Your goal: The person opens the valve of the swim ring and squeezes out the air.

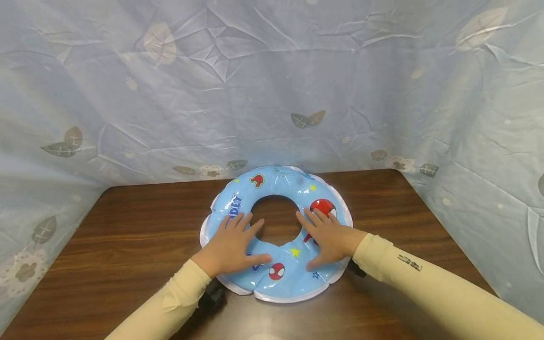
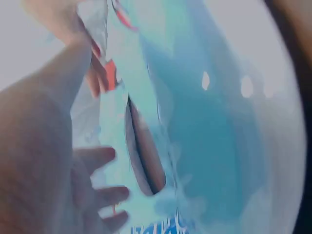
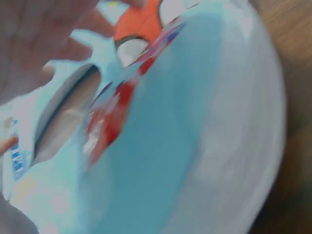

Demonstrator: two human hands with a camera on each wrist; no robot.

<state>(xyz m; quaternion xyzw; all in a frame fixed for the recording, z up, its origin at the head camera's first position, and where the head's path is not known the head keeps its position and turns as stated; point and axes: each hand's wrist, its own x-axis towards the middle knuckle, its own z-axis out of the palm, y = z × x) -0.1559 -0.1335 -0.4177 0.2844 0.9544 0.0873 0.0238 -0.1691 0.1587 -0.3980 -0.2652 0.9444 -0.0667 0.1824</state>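
A light blue inflatable swim ring [image 1: 276, 278] with a white edge, red cartoon prints and yellow stars lies flat on the brown table. On its left side rests my left hand [image 1: 231, 245], fingers spread and straight, thumb pointing toward the middle. My right hand [image 1: 329, 236] lies spread over the ring's right side, partly covering a red printed figure. Neither hand curls round the ring. The left wrist view has the ring [image 2: 204, 136] close up, with the left fingers [image 2: 114, 195] at its surface. In the right wrist view the ring [image 3: 165, 146] fills most of the picture beneath the right fingers [image 3: 73, 48].
The wood-grain table [image 1: 140, 226] extends to both sides of the ring and shows through its centre hole. A pale blue curtain [image 1: 263, 94] with leaf prints hangs behind the table and along both sides. Cream sleeves [image 1: 170, 297] cover both forearms.
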